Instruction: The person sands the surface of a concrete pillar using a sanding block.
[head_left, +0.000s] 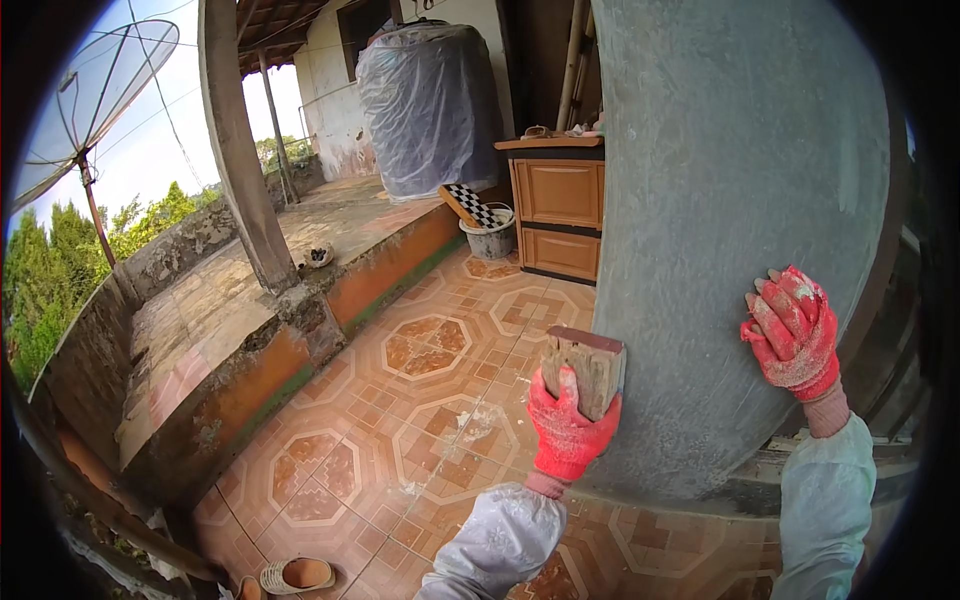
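My left hand (571, 435), in a dusty red work glove with a knitted cuff, grips a rough wooden block (576, 371) wrapped in reddish-brown sandpaper (586, 337). The block's sandpaper side meets the left edge of a grey plastered wall (720, 195). Higher up, over the right part of this wall, is my right hand (793, 334), in a matching glove with bare fingertips showing. Its fingers are loosely bent, and nothing shows in them. Whether that palm presses on the plaster is hidden. Pale scuffs and fine dust mark the wall's surface.
Patterned floor tiles (427, 345) carry white dust patches. A raised ledge (397, 262) and concrete post (244, 150) stand left. Behind are a wooden cabinet (561, 195), a bucket (491, 238) with a checkered board (474, 206), and a plastic-wrapped tank (431, 105). A slipper (298, 576) lies below.
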